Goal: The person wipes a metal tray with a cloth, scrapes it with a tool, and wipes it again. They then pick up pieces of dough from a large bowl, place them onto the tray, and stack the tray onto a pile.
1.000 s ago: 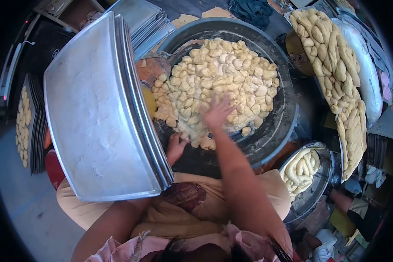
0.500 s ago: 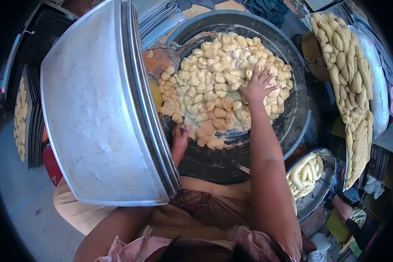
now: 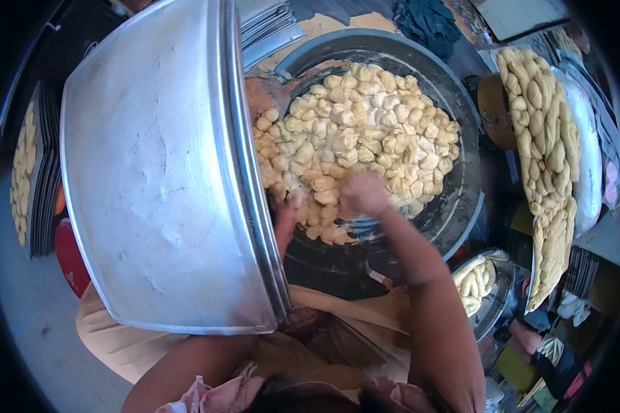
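Note:
A wide dark round tub [image 3: 470, 206] holds a heap of pale dough balls [image 3: 365, 117], dusted with flour. My right hand [image 3: 366, 194] is over the near part of the heap, smeared by motion; its fingers cannot be made out. At the heap's near left edge is my left hand [image 3: 286, 212], its fingers curled close to the dough balls. Whatever lies between those fingers is too small and blurred to name. Leaning beside my left arm, a stack of large metal trays [image 3: 151, 172] hides part of that hand and the tub's left side.
On the right, a long tray of twisted dough pieces [image 3: 548, 138] stands near a round pan [image 3: 499, 292] holding dough ropes. More thin trays [image 3: 272, 31] lie behind the metal stack. Far left, dark stacked trays [image 3: 46, 165] bear dough pieces. Another person's hand [image 3: 525, 339] shows at lower right.
My right hand has moved from lying spread on the right of the heap, down and left towards my left hand. The left hand stays near the same edge. The view has shifted slightly.

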